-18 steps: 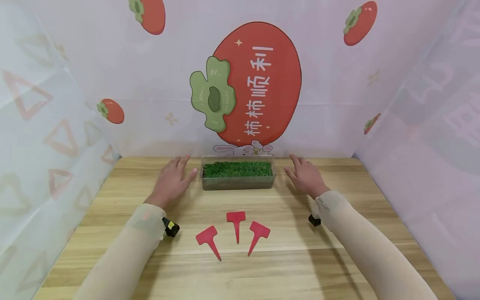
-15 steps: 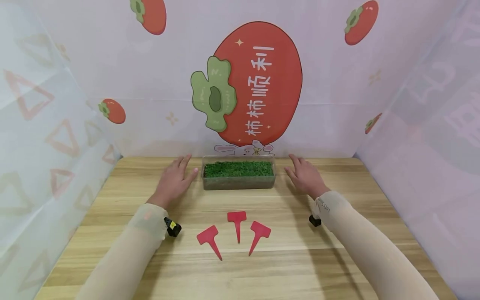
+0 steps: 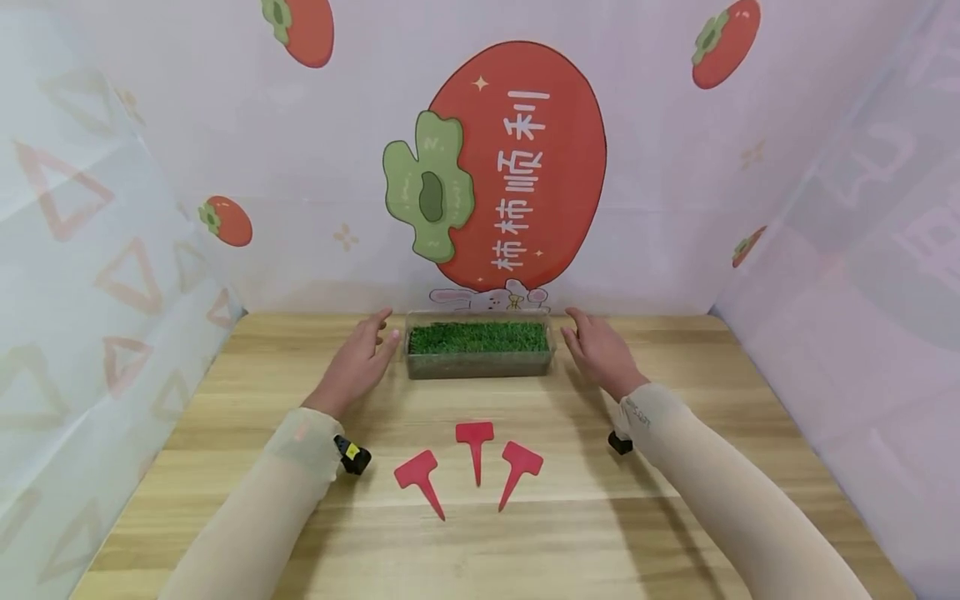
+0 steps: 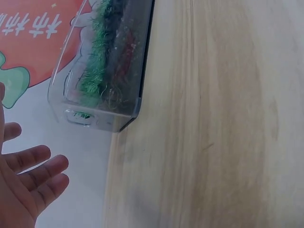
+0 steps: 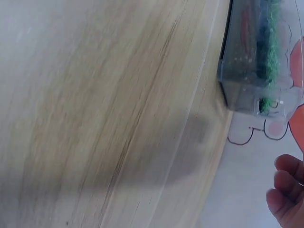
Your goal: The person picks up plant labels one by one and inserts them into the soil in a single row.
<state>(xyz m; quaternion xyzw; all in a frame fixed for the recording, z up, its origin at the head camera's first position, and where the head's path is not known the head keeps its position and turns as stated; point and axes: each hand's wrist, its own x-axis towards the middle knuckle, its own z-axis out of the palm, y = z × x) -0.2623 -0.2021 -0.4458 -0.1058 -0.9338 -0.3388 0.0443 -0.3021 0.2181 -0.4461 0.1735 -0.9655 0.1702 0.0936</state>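
A clear rectangular plastic box (image 3: pixel 480 365) with green artificial grass (image 3: pixel 480 337) inside stands at the back of the table. My left hand (image 3: pixel 358 367) is just off the box's left end, thumb and fingers extended and holding nothing. At the opposite end my right hand (image 3: pixel 600 350) has its fingers reaching toward the box wall, also with nothing in them. In the left wrist view a small gap separates the spread fingers (image 4: pixel 45 178) from the box's corner. Three red T-shaped plant labels (image 3: pixel 475 442) lie flat in front of the box.
The wooden table (image 3: pixel 570 542) meets a white backdrop (image 3: pixel 315 150) printed with persimmons, right behind the box. Pale patterned cloth walls rise on the left (image 3: pixel 90 275) and right (image 3: pixel 847 275).
Both hands have moved inward, closer to the two ends of the box. The box and the red plant labels have stayed in place.
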